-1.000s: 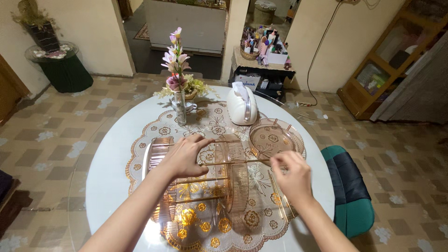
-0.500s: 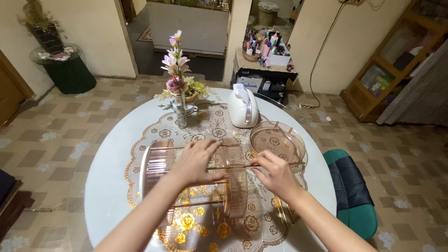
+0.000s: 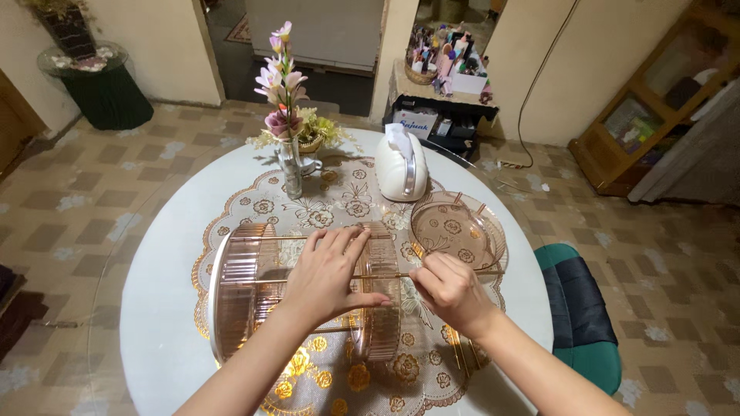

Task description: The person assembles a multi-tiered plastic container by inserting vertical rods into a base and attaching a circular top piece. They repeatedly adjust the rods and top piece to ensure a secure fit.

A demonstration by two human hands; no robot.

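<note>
A clear pink tiered stand (image 3: 254,296) lies on its side on the round white table (image 3: 162,308), two ribbed plates joined by thin gold rods. My left hand (image 3: 331,273) rests flat over the rods beside the right-hand plate. My right hand (image 3: 451,291) is closed around the thin gold rod (image 3: 486,272) that sticks out to the right of that plate. A separate pink plate (image 3: 459,229) lies flat just beyond my right hand.
A white tissue holder (image 3: 401,168) and a glass vase of pink flowers (image 3: 287,123) stand at the table's far side, on a gold-patterned lace mat (image 3: 339,196). A green chair (image 3: 582,320) sits at the right. Tiled floor surrounds the table.
The stand has shifted left and turned more on its side. My right hand has moved in from the right and closed on the rod; my left hand stayed over the rods.
</note>
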